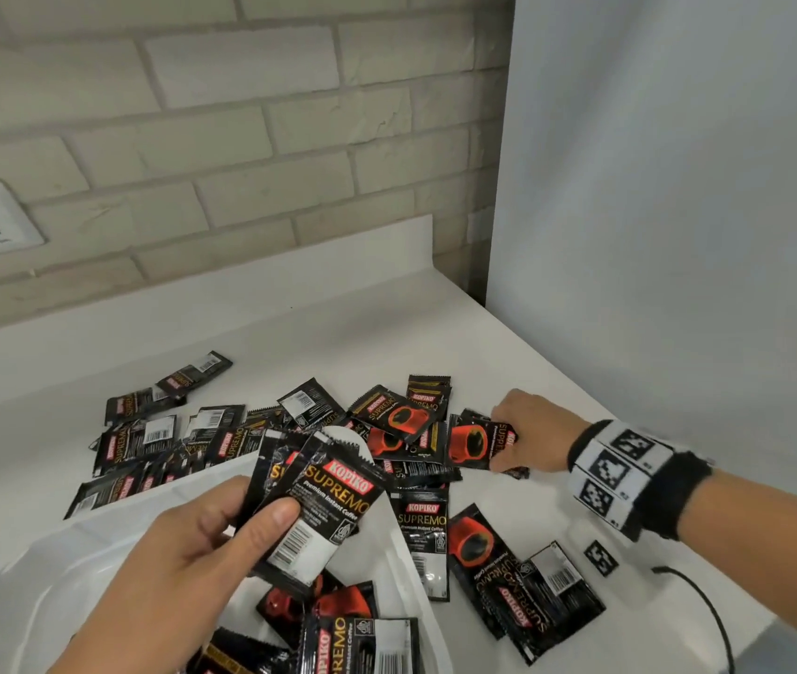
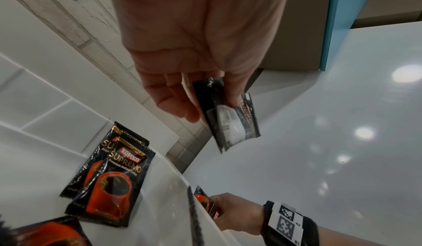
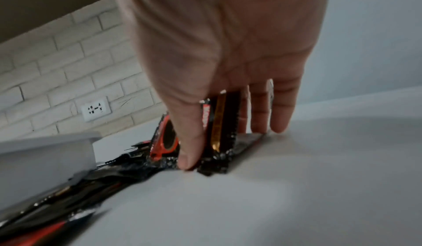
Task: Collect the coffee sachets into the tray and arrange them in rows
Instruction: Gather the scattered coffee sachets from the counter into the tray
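Holding a small fan of Kopiko Supremo sachets in the left hand, thumb pressing on the front sachet near its barcode, other fingers curling behind; the bundle sticking up out of the grip, above the white tray. Lying inside the tray, below this hand, several more sachets, overlapping each other and not in rows.

Reaching with the right hand to the far right side of the scattered sachets on the white desk. Pinching there a red-cup sachet, thumb on the front side and fingers behind, so the grip closing on its right end while the rest of the packet pointing left toward the heap. Seen from the right wrist, standing nearly on its edge against the desk, with the fingertips touching the desk surface.

Lying loose around the tray, many other sachets, some face down with barcodes up, a few near the front right.
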Available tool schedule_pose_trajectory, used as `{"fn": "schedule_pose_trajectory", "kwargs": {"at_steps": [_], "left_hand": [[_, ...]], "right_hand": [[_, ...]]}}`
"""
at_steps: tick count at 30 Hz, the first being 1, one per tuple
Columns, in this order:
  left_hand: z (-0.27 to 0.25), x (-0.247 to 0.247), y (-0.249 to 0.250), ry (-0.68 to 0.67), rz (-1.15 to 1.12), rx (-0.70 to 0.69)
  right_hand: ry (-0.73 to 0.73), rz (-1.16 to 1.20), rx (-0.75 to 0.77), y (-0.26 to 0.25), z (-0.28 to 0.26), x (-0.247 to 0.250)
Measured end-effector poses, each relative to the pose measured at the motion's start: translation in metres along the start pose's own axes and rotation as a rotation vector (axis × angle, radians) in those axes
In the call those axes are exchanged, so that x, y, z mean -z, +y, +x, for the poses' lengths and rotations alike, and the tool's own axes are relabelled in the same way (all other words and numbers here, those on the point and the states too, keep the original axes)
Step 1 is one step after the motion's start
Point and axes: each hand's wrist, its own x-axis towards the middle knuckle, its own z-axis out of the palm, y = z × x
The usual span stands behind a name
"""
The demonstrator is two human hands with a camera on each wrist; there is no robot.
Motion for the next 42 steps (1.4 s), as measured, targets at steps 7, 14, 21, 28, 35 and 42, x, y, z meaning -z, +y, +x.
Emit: {"fn": "schedule_pose_trajectory", "kwargs": {"at_steps": [7,14,21,28,35,42], "left_hand": [[0.002,0.007,-0.009,-0.022,-0.007,-0.066],[0.012,-0.005,0.002,0.077,-0.113,-0.05],[0.021,-0.024,0.018,0.003,-0.097,-0.155],[0.019,-0.031,0.027,-0.037,-0.315,-0.092],[0.018,-0.035,0.025,0.0,-0.287,-0.125],[0.0,-0.012,0.018,0.099,-0.24,-0.167]], "right_hand": [[-0.072,0.281,-0.034,0.006,-0.013,0.002],[0.01,0.899,0.117,-0.021,-0.063,0.045],[0.01,1.118,0.325,-0.093,-0.081,0.032],[0.165,1.124,0.346,-0.12,-0.08,0.023],[0.064,1.011,0.373,-0.104,-0.084,0.025],[-0.2,-0.144,0.33,-0.027,-0.093,-0.002]]}}
